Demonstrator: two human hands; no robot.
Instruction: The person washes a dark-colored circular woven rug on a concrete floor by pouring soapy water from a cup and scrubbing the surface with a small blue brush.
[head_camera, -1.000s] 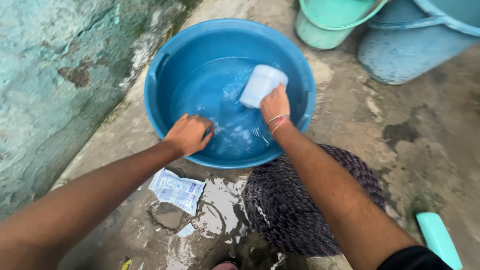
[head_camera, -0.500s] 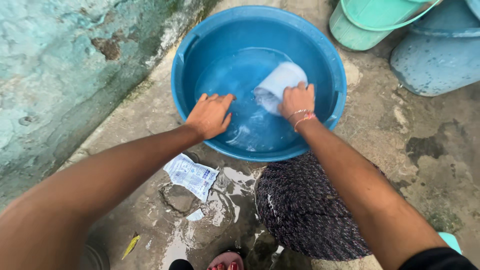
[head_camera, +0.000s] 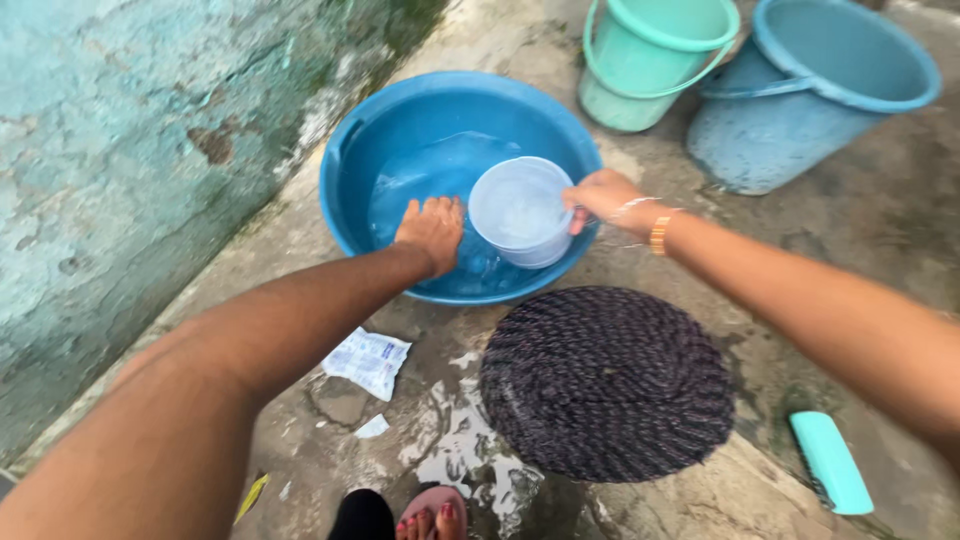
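Observation:
A round blue basin (head_camera: 345, 170) with shallow water stands on the wet concrete. My right hand (head_camera: 603, 198) grips the rim of a white plastic mug (head_camera: 521, 211), held upright with water in it above the basin's near side. My left hand (head_camera: 432, 230) rests inside the basin at its near wall, fingers spread, palm down on the wet surface, just left of the mug. Bangles circle my right wrist.
A dark round woven mat (head_camera: 606, 381) lies in front of the basin. A green bucket (head_camera: 650, 60) and a pale blue bucket (head_camera: 810, 90) stand behind. A torn white sachet (head_camera: 367, 361), a teal brush (head_camera: 830, 462), a painted wall (head_camera: 130, 150) and my foot (head_camera: 432, 518) are near.
The mug has come up out of the water and turned upright, filled. My right hand shifted right to its rim. My left hand moved slightly right inside the basin.

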